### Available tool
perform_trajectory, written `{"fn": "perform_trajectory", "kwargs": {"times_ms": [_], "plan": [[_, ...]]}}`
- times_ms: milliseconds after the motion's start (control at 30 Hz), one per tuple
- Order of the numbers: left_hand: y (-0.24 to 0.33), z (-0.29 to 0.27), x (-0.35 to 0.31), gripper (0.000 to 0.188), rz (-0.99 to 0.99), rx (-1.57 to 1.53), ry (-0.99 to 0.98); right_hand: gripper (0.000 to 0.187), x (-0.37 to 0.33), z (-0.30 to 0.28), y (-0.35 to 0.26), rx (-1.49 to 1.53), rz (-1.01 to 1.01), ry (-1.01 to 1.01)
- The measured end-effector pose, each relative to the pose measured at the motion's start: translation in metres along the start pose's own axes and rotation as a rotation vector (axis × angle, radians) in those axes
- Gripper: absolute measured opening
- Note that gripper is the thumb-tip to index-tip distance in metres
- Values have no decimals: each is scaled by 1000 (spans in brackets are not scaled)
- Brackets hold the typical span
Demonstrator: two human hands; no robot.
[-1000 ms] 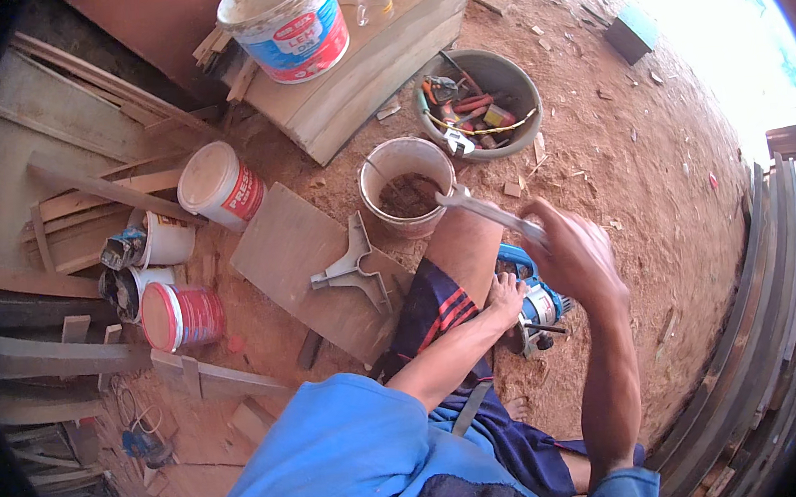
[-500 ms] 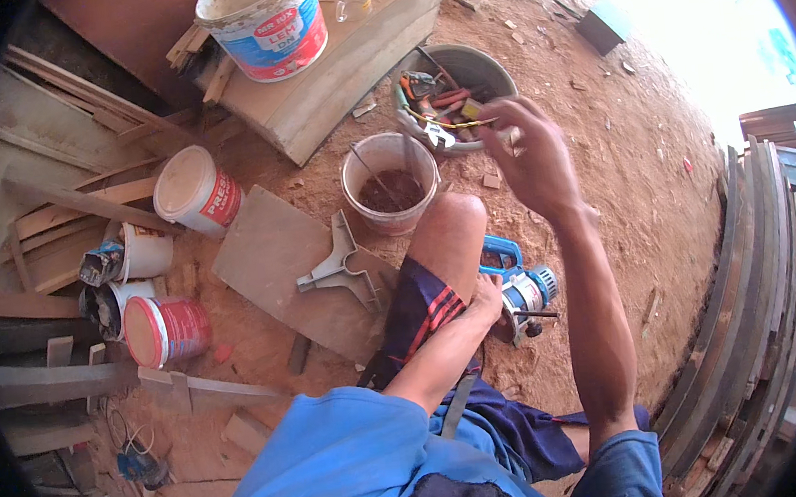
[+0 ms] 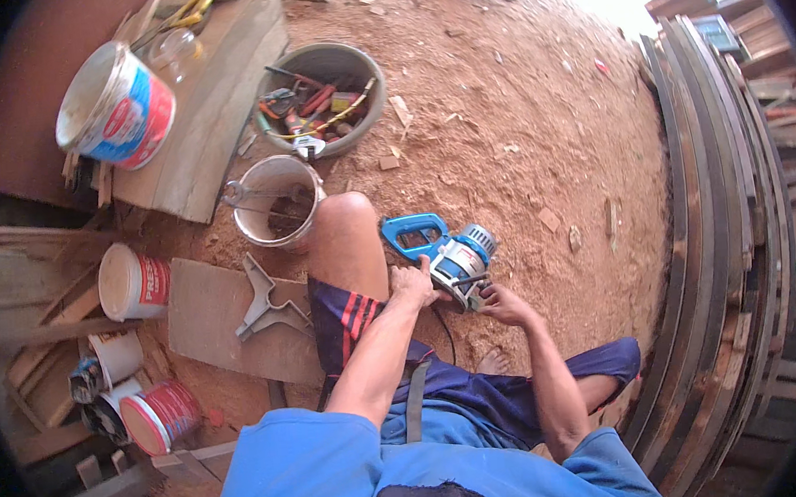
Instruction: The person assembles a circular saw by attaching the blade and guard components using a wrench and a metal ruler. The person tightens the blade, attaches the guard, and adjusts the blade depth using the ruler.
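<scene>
On the ground in front of me a blue and silver wood router [image 3: 461, 260] lies tilted, with its blue loop handle pointing left and its vented motor end away to the right. My left hand [image 3: 412, 283] grips the router near its base, fingers closed and thumb up along the side. Across from it, my right hand [image 3: 507, 305] is closed at the router's base, by a dark rod or knob. Whether its fingers hold a small separate piece is too small to make out. A black cord [image 3: 448, 333] runs from the base toward my lap.
A grey tub of hand tools [image 3: 371, 110] stands ahead, with a dirty white bucket [image 3: 245, 225] before it. Left are a board [image 3: 199, 306] with a grey three-armed bracket [image 3: 267, 301], several tubs, and a paint bucket [image 3: 151, 142] on planks. Long timbers [image 3: 695, 225] are stacked at right.
My right hand has come down from beside the tool tub to the router's base. My left hand has stayed on the router. The view has swung right, shifting the surroundings leftward.
</scene>
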State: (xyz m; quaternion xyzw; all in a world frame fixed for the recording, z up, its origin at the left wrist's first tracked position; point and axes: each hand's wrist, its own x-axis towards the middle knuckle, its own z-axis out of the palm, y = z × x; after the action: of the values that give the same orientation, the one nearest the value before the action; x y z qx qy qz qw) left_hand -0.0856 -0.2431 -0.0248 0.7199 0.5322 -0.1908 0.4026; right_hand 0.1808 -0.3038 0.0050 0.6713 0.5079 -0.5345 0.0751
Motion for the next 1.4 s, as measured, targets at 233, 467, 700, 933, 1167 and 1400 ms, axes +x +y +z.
{"fn": "perform_trajectory", "kwargs": {"times_ms": [233,467,700,933,1167,1400], "plan": [[8,-7,-17,86,209,169,477,46,4,92,-21,144,-97,527],[13,-10,-9,64,485,103,685,42,-2,103,-16,256,-150,771],[54,-44,4,49,357,-502,706,51,-15,-8,-37,139,-147,825],[62,-44,10,61,8,-994,457,57,-10,-90,-84,-34,-45,586],[46,-18,58,62,-190,-1326,454,34,31,-41,-14,615,-164,875],[56,-16,69,61,37,-1255,599,22,-5,22,32,449,76,122]]}}
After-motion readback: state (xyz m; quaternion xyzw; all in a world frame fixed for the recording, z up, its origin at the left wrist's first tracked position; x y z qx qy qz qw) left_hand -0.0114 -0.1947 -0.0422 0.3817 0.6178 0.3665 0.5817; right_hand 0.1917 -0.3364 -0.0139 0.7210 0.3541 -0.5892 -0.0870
